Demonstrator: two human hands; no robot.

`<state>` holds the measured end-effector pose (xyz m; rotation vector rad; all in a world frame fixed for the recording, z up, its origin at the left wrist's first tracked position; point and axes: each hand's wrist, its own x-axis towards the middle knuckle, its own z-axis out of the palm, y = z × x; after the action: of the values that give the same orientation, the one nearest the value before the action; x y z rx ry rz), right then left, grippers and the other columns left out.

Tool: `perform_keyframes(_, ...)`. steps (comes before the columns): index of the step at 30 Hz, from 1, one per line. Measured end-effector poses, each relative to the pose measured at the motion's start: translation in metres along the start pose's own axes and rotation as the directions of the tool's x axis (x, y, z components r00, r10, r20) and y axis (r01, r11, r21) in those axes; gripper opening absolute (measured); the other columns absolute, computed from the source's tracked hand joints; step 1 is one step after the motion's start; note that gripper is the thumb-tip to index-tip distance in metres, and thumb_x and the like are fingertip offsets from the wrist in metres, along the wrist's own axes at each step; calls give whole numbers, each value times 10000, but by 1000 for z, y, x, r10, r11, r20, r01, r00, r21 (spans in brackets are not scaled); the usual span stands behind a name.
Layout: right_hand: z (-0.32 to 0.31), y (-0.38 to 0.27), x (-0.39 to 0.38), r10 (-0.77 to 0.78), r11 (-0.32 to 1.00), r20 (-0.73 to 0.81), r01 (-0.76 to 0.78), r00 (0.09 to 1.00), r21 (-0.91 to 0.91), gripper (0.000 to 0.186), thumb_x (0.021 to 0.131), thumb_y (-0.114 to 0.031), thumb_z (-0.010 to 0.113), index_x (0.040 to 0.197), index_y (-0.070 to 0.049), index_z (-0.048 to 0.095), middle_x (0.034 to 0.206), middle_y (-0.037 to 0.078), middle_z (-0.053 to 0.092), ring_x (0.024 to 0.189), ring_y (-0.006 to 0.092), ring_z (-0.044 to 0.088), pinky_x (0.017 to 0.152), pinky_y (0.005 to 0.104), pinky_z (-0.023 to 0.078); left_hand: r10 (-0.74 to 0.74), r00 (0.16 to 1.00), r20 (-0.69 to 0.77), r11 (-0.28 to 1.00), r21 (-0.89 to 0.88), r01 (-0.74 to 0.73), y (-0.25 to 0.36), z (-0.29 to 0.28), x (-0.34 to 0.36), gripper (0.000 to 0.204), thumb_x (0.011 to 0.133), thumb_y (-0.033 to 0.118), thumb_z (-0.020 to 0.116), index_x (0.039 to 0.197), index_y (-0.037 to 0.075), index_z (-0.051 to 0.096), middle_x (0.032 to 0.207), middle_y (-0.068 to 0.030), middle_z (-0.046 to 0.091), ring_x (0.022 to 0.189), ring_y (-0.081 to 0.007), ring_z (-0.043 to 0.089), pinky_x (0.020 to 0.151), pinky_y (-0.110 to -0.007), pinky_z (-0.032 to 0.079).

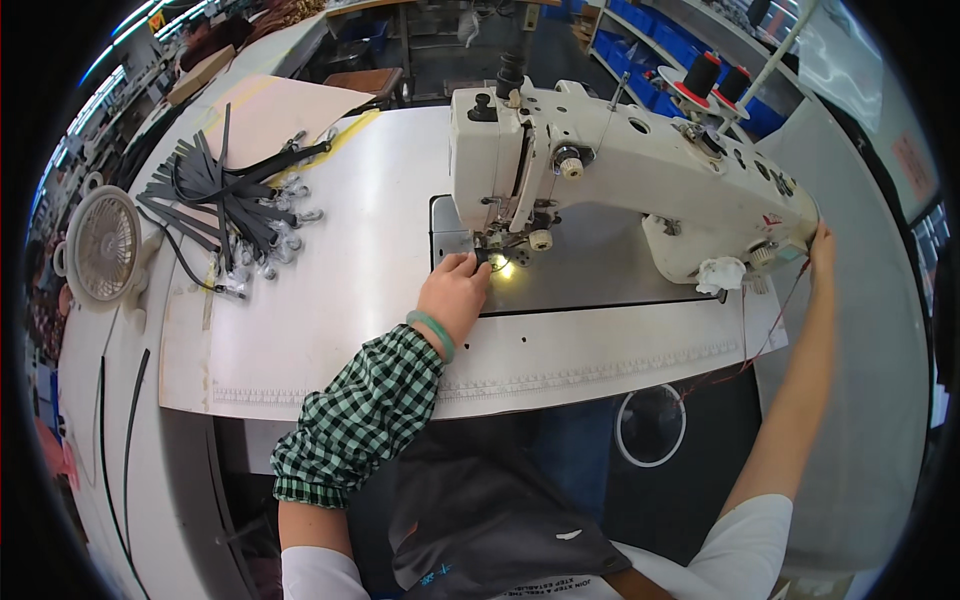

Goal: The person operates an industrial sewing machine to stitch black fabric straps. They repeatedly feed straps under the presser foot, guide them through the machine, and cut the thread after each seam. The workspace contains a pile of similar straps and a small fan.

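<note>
A cream industrial sewing machine (pixel 620 140) stands on the white table, its small lamp lit by the needle. Beside the presser foot, my left hand (pixel 456 296) is closed in a pinch on a short dark strap (pixel 483 257); the fingers hide most of it. A green bangle and a checked sleeve cover are on that arm. My right hand (pixel 822 248) reaches to the machine's far right end and grips the handwheel there, its fingers partly hidden behind the housing. A pile of dark straps (pixel 235 195) with plastic-wrapped metal ends lies to the left.
A small round fan (pixel 105 245) stands at the left edge. Two thread cones (pixel 703 76) sit behind the machine. A ruler strip (pixel 590 377) runs along the table's front edge. Reddish threads hang at the right. Two black cords (pixel 130 450) lie on the left side surface.
</note>
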<state>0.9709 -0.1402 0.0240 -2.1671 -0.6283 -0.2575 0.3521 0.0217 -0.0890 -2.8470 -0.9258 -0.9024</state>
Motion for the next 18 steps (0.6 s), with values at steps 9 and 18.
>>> perform_keyframes(9, 21, 43, -43, 31, 940, -320, 82, 947, 332, 488, 906, -399, 354, 1065, 40, 497, 970, 137, 568, 897, 228, 540, 804, 333, 414, -3, 999, 54, 1000, 7, 3, 6, -1, 11, 193, 712, 72, 587, 904, 60, 597, 908, -64, 599, 885, -219, 554, 741, -310, 483)
perform_keyframes(18, -9, -37, -22, 138, 989, 106, -132, 985, -68, 497, 899, -417, 358, 1058, 29, 508, 978, 146, 582, 897, 231, 563, 778, 306, 424, -13, 998, 66, 997, 81, 8, -1, -2, 3, 246, 705, 63, 586, 950, 50, 573, 911, -62, 595, 878, -216, 553, 749, -298, 476)
